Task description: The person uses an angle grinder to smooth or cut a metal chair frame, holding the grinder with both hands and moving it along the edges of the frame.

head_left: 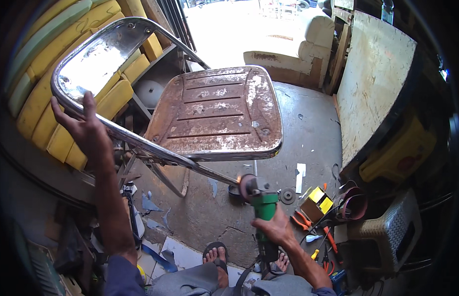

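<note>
A metal folding chair point(210, 113) stands tilted before me, its seat rusty with patches of worn white coating and its backrest shiny. My left hand point(86, 129) holds the curved tube of the backrest, the thumb on one side and the fingers on the other. In my right hand point(278, 226) is a green angle grinder point(265, 206), gripped round its body. Its disc point(247, 187) meets the end of a chair tube point(214, 175), where a small orange glow of sparks shows. My sandalled feet point(215, 254) are below.
Yellow foam cushions point(67, 93) are stacked at left. At right lie orange-handled pliers point(302, 220), a small yellow and brown box point(317, 202), a loose disc point(287, 196) and a perforated metal stool point(387, 229). A worn armchair point(298, 49) and a leaning board point(372, 79) stand farther off.
</note>
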{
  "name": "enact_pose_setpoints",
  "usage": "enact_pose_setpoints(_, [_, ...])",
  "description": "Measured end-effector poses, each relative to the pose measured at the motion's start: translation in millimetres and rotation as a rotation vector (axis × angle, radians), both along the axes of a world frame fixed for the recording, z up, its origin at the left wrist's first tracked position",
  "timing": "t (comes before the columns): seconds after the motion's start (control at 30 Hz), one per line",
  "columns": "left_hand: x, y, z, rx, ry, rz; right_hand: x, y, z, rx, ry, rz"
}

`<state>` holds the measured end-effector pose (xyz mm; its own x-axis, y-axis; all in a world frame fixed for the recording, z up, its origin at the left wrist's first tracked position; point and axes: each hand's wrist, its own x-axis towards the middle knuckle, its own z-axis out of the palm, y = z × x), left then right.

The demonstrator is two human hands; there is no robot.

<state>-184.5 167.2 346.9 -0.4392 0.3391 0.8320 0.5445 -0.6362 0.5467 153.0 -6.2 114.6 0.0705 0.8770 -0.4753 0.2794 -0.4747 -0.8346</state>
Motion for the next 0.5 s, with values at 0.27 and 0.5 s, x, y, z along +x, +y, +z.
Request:
enact_pose_setpoints(0.27, [23.0, 5.3, -25.1, 0.097, 0.026, 0.059, -25.7, -2.0, 8.1, 0.105, -0.022, 0.028])
enact_pose_setpoints(0.5, [18.6, 9.3, -25.3, 0.115, 0.088, 0.028, -22.9, -23.7, -8.0, 0.103, -0.058, -0.017])
